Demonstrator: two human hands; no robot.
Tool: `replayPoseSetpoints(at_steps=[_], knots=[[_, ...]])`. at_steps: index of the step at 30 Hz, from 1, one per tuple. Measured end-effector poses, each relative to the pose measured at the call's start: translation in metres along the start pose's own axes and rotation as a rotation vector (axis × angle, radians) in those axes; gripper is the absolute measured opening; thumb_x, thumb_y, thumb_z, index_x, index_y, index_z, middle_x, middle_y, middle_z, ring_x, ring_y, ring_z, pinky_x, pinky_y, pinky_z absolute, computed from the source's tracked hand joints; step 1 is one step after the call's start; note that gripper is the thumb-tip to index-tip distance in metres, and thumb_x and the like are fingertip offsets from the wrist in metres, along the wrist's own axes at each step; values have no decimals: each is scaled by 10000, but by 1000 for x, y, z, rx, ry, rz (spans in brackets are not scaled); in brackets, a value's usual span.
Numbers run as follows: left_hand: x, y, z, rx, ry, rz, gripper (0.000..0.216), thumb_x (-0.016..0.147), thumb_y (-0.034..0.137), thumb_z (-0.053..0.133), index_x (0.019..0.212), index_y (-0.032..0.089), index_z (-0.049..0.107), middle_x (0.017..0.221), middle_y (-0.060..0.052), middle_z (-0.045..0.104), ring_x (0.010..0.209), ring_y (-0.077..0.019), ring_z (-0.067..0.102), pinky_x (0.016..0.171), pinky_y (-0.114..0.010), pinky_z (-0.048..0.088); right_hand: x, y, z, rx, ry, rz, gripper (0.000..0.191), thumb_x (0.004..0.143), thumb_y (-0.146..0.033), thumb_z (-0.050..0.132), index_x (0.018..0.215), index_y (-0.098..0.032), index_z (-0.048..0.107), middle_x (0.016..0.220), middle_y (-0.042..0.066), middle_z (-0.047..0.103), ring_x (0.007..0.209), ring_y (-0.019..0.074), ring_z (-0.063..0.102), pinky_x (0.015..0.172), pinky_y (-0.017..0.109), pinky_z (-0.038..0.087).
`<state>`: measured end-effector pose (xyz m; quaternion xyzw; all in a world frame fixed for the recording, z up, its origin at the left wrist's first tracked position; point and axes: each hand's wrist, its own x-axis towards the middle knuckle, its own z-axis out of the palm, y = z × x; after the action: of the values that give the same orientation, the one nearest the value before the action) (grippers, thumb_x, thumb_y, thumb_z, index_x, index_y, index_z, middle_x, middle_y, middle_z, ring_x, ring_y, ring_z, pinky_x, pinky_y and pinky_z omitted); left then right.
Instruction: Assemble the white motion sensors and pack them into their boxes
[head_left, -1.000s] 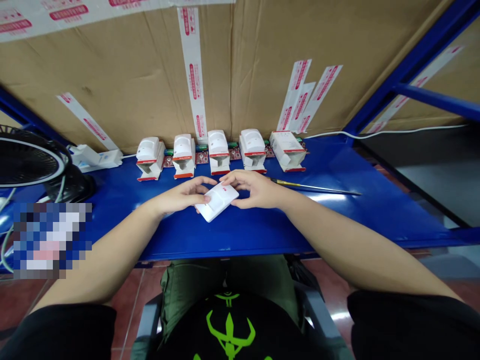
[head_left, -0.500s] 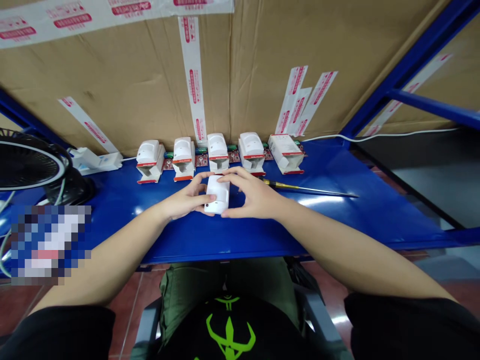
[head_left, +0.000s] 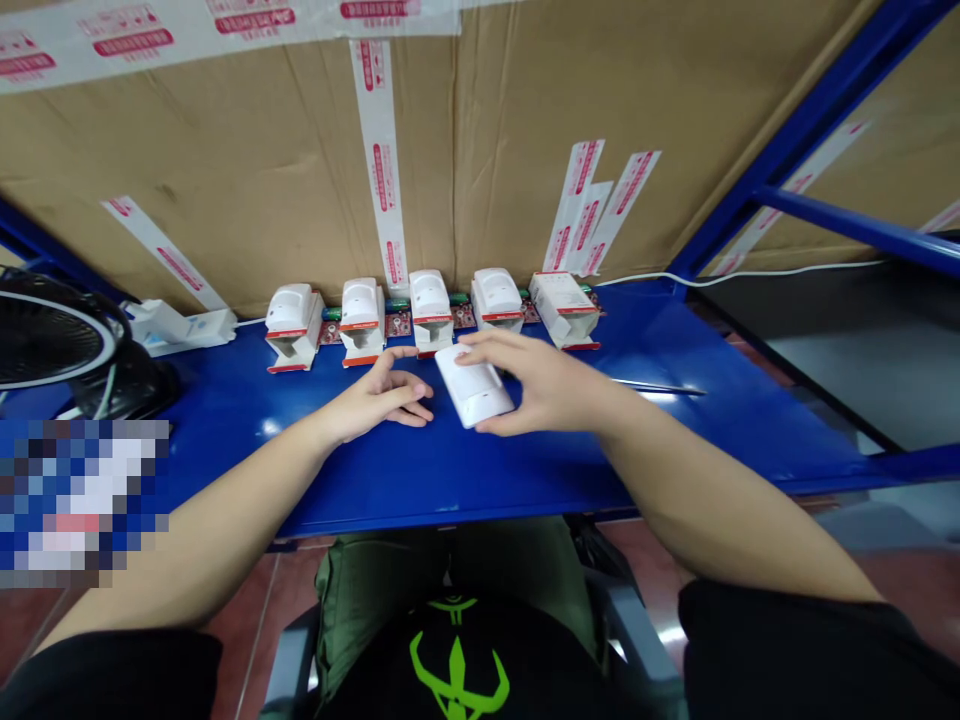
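White plastic sensor housing (head_left: 474,385), which we judged light, rigid and slippery, sat gripped at its ends in our right hand (head_left: 551,388); our left hand (head_left: 379,398) lay open beside it.

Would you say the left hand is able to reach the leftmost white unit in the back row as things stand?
Probably yes: the left hand lies open and empty on the blue shelf, and only bare shelf shows between it and the leftmost white unit.

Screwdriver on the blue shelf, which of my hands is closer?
Right. The right hand, holding a white sensor unit, sits at the left end of the screwdriver; the left hand rests farther left.
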<state>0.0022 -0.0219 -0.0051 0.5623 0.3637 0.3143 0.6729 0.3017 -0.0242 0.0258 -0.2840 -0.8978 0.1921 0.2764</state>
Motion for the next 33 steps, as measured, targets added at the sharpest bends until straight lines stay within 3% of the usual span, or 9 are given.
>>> replayPoseSetpoints(at_steps=[4,8,12,17,22,33], knots=[[-1,3,-9,78,22,20,666,891,329,905,1433,287,520,1016,10,734,847,-179,821,813,-327,711,-13,18,-48,-21,71,10,650,786,-498,948,1356,-277,729,1504,128,707,1445,370,643,1235,601,535],[-1,3,-17,113,-18,35,604,865,298,905,1359,266,558,956,27,720,829,-164,805,794,-296,692,-24,48,-83,34,161,211,639,765,-559,944,1312,-302,736,1514,117,692,1424,395,655,1168,628,610],[0,6,-19,143,-63,49,521,868,288,894,1299,248,604,944,19,720,833,-173,794,824,-343,688,-25,88,-103,31,248,376,642,702,-502,973,1269,-287,761,1494,134,692,1376,423,684,1198,655,594],[0,7,-18,189,-98,84,450,862,279,898,1223,220,636,902,15,714,805,-163,769,778,-321,660,-22,135,-110,-65,279,491,618,658,-384,977,1241,-290,794,1367,124,740,1277,407,734,1164,678,606],[0,6,-20,213,-110,99,439,868,280,888,1224,218,640,915,8,723,797,-159,754,777,-327,641,-18,162,-105,-99,289,528,612,650,-298,943,1244,-293,799,1326,106,753,1240,404,755,1150,681,599],[1,4,-22,234,-140,116,429,876,270,867,1232,217,634,909,9,726,783,-144,731,752,-307,600,-21,165,-100,-121,289,566,767,645,-311,912,1373,-240,680,1451,177,684,1278,443,721,1129,707,568]])
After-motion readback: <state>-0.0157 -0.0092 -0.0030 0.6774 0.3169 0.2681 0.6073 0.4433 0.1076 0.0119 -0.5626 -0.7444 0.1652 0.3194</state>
